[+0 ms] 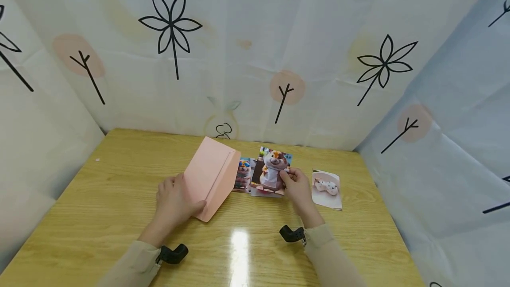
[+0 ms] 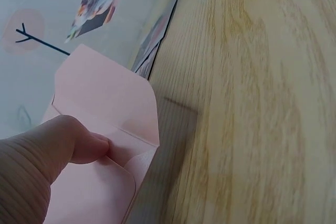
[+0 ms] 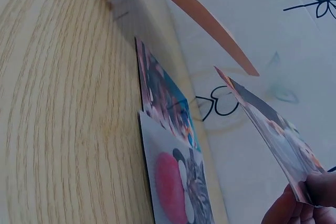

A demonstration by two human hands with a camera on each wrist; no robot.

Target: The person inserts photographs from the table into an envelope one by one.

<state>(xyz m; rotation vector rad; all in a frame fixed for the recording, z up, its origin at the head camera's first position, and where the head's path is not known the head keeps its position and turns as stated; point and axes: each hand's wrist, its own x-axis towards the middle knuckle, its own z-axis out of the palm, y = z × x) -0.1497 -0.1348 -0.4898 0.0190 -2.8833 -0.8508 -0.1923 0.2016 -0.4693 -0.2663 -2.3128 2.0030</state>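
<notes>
My left hand (image 1: 173,200) grips a pink envelope (image 1: 209,167) by its lower part, the thumb on its face near the opening. In the left wrist view the flap (image 2: 107,85) is folded back and the thumb presses at the pocket's edge. My right hand (image 1: 299,185) pinches a photo card (image 1: 272,169) of a hamster-like animal in white clothing by its right edge. In the right wrist view this card is raised above the table, seen nearly edge-on. Beneath it, two overlapping photo cards, one colourful (image 3: 165,95) and one with a red shape (image 3: 176,182), lie on the table.
Right of my right hand, another photo card (image 1: 326,189) with small white figures lies on the wood-grain table (image 1: 99,216). A white patterned cloth (image 1: 255,56) hangs behind the table and at both sides. Each wrist wears a black strap-on device (image 1: 173,254).
</notes>
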